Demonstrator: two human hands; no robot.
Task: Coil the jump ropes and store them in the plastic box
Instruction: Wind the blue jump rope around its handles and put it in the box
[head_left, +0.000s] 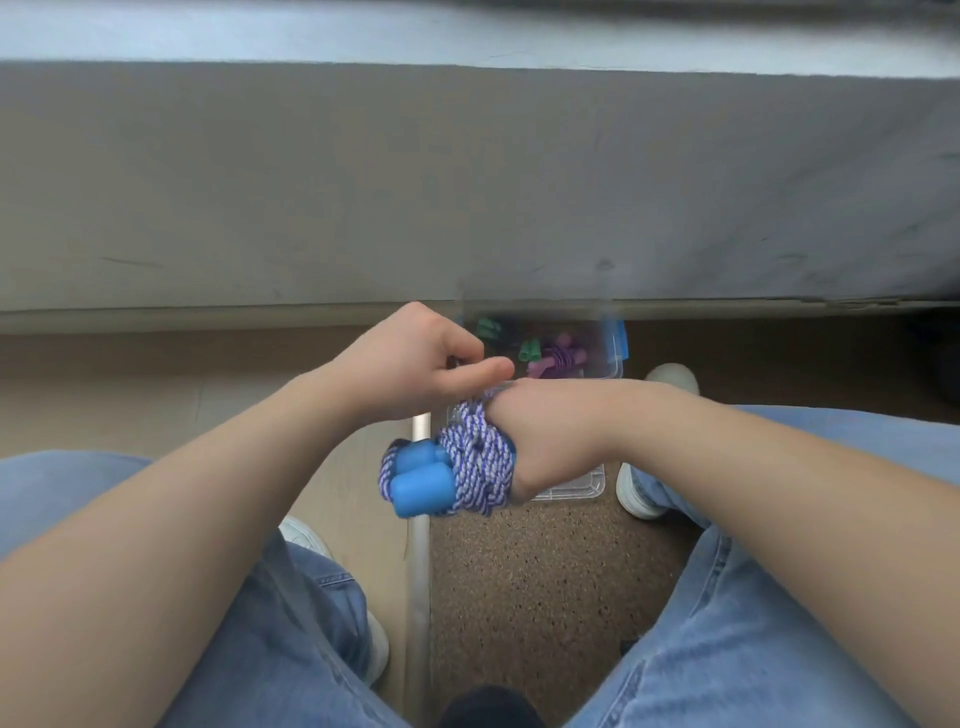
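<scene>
A blue and white braided jump rope (475, 460) is wound into a tight bundle, its two blue handles (421, 480) sticking out to the left. My right hand (550, 431) grips the bundle from the right. Just above it, my left hand (415, 361) is curled with the thumb out; whether it pinches a strand of the rope is hidden. Below the hands, on the floor, stands a clear plastic box (587, 486). Coiled ropes with green handles (530, 351) and purple handles (563, 358) lie in its far end.
A grey wall (467, 182) runs across right behind the box. My legs in blue jeans (779, 597) flank a strip of speckled brown mat (545, 587). A metal threshold strip (420, 571) divides it from pale flooring. White shoes (636, 493) stand beside the box.
</scene>
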